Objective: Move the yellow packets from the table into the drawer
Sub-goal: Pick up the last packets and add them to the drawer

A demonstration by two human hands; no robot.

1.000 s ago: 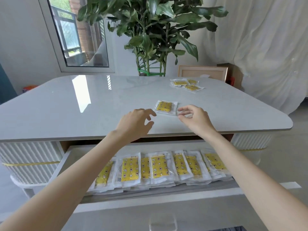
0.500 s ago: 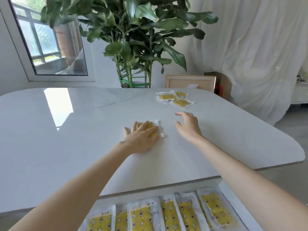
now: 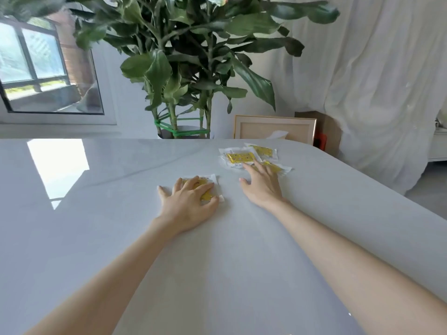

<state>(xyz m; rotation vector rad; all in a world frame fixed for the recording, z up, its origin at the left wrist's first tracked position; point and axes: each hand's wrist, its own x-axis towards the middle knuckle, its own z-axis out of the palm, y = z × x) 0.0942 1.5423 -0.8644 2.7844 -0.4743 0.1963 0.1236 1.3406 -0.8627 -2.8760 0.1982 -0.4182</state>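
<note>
My left hand [image 3: 187, 201] lies flat with spread fingers on a yellow packet [image 3: 210, 189] in clear wrap, pressing it to the white table [image 3: 96, 213]. Only the packet's right part shows past my fingers. My right hand [image 3: 262, 184] reaches further back with straight fingers, its fingertips touching the nearest packet [image 3: 278, 168] of a small pile. Two more yellow packets [image 3: 239, 157] lie in that pile near the table's far edge. The drawer is out of view.
A large potted plant [image 3: 183, 68] stands behind the table's far edge. A wooden picture frame [image 3: 274, 128] leans beside it. A white curtain [image 3: 375, 81] hangs at the right and a window [image 3: 43, 68] is at the left.
The view has lifted and closed in on the table, so the drawer dropped out of sight. My right hand moved further back onto the pile of packets. My left hand stays on its packet.
</note>
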